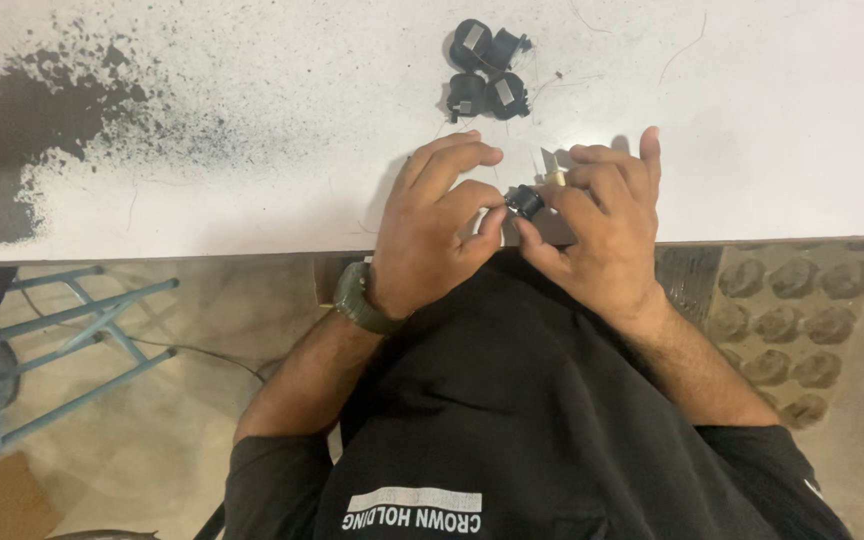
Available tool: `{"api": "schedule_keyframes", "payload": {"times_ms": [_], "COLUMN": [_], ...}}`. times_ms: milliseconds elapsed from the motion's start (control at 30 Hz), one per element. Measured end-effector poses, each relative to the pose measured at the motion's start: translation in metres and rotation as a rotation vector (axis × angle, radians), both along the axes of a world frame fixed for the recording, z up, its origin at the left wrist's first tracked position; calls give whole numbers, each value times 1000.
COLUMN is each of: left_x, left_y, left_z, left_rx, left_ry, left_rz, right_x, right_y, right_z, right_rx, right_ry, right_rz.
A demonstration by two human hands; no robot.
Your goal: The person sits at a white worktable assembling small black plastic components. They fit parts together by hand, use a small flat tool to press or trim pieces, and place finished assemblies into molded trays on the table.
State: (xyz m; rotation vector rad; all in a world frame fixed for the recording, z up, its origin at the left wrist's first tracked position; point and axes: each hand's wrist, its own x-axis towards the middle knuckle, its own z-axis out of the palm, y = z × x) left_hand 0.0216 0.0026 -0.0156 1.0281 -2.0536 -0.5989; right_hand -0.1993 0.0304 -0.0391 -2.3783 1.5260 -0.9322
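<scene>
One small black round part (525, 201) is pinched between the closed fingertips of the left hand (430, 235) and right hand (597, 230) at the white table (252, 120) edge, while four similar black parts (489, 70) are laid well apart behind.

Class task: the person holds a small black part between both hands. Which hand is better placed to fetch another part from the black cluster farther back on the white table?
Probably the left hand: its fingers lie almost directly below the black cluster, while the right hand sits farther to the side, pinching the small black part.
</scene>
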Motion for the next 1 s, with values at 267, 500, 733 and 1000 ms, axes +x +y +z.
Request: {"api": "schedule_keyframes", "payload": {"times_ms": [267, 500, 733, 1000], "left_x": [-3, -2, -5, -15], "left_y": [4, -1, 0, 2], "left_z": [-9, -11, -10, 3], "left_rx": [-222, -204, -255, 15], "left_ry": [-184, -91, -162, -13], "left_rz": [-44, 24, -56, 69], "right_x": [0, 0, 0, -3], "right_y": [-2, -1, -1, -2], "right_z": [-3, 0, -2, 1], "right_rx": [1, -7, 8, 4], "right_ry": [-27, -13, -26, 12], "right_rz": [3, 3, 6, 65]}}
